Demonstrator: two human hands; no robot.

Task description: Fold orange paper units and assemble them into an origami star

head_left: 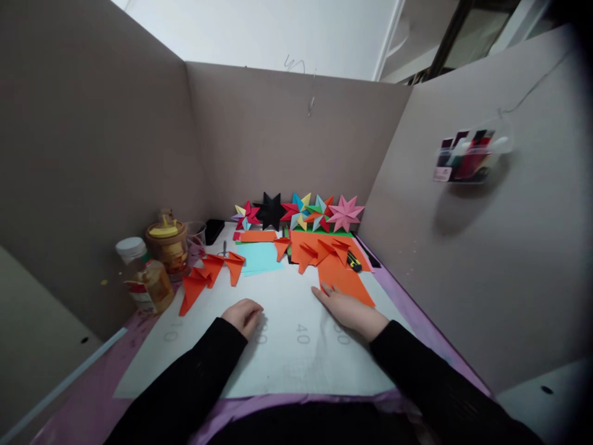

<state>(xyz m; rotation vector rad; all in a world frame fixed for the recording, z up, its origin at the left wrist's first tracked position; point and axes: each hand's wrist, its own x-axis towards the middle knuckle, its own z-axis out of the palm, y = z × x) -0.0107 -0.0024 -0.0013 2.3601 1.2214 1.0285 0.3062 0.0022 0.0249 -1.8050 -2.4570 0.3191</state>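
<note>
My left hand (pixel 243 316) rests on the white mat (pixel 287 364) with its fingers curled in; whether anything small is inside is hidden. To the right, my right hand (pixel 345 307) lies flat with its fingers stretched, beside and partly over the lower edge of an orange paper sheet (pixel 345 281). Folded orange pieces (pixel 213 269) stand in a group at the mat's left. More folded orange pieces (pixel 308 254) sit on and beside the orange sheets behind my right hand. Between the groups lies light blue paper (pixel 259 256).
Several paper stars (pixel 271 211) lean along the back panel. A glue bottle (pixel 151 281), a brown jar (pixel 170 247) and a clear cup (pixel 196 235) stand at left. Scissors (pixel 225 250) lie near them. A yellow-black cutter (pixel 354 262) is at right. A clear holder (pixel 472 154) hangs on the right panel.
</note>
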